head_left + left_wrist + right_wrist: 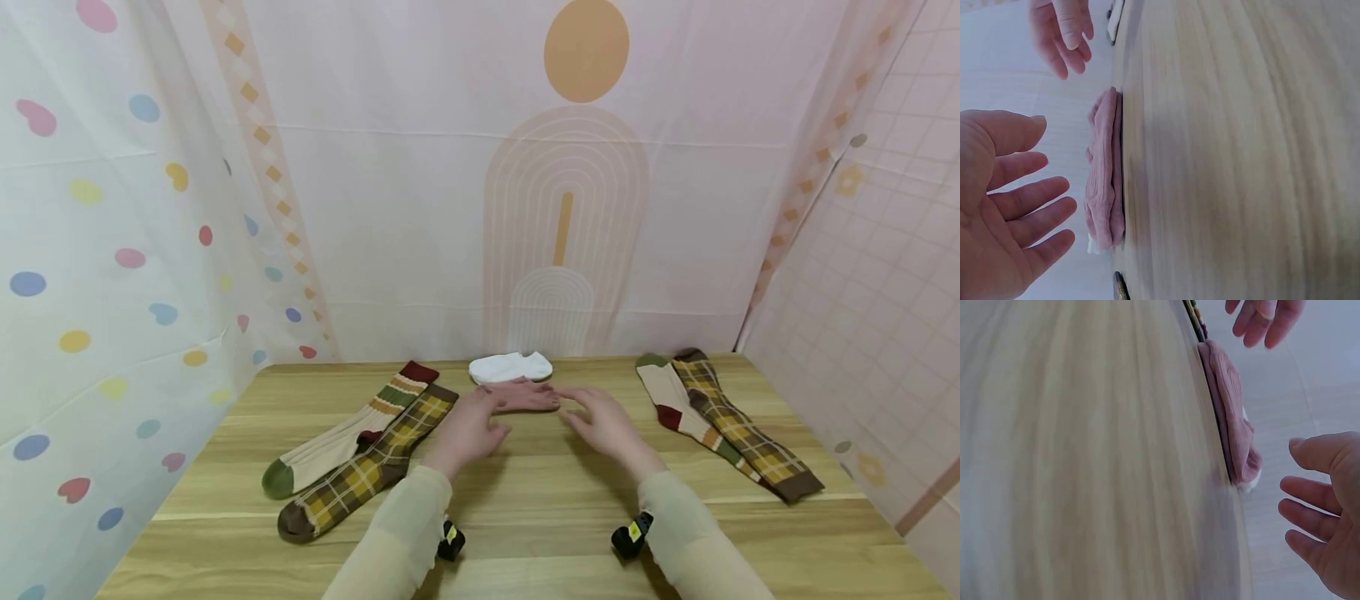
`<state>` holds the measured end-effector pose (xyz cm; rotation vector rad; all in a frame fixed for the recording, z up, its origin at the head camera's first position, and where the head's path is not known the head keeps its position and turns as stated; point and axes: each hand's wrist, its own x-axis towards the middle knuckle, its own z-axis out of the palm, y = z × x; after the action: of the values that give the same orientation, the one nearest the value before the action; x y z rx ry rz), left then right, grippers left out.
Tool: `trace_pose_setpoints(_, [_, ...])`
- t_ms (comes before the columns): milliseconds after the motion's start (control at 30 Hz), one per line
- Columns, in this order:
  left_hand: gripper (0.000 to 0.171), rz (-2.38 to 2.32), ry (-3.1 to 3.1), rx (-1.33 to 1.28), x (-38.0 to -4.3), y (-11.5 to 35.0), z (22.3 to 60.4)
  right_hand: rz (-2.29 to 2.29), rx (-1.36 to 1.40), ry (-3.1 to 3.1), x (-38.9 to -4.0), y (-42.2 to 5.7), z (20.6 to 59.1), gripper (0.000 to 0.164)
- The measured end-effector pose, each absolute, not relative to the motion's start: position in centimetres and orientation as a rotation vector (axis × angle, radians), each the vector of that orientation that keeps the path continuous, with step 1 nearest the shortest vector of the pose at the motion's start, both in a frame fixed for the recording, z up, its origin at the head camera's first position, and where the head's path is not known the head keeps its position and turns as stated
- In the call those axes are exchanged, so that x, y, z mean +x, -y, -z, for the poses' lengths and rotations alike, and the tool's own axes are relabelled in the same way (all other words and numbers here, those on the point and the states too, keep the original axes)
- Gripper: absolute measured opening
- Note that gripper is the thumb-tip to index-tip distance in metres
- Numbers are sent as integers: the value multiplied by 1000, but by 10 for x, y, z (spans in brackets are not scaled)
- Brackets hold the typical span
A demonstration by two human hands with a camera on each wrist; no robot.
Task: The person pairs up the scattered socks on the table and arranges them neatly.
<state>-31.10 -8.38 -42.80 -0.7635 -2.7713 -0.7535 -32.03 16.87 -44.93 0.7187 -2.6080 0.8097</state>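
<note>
A folded pink sock bundle [525, 396] lies at the back middle of the wooden table, with ribbed fabric showing in the left wrist view [1105, 175]. At its left end is my left hand [468, 429], fingers spread and relaxed. My right hand [604, 423] is beside its right end, fingers loosely extended. Both wrist views show the hands apart from the pink bundle [1233, 419], with nothing in them. Just behind it lies a white low-cut sock [508, 367], partly covered by the pink one.
To the left lie a cream striped sock [330, 454] and a yellow-brown plaid sock [367, 475]. Another cream striped sock [660, 392] and plaid sock [738, 425] lie to the right. A patterned curtain [405, 208] hangs behind the table [540, 517].
</note>
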Motion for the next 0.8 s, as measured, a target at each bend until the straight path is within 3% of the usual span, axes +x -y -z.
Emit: trace_pose_setpoints(800, [45,1170,2706,-811,-294,74,433,-757,577,2652,-303,-223,446,42])
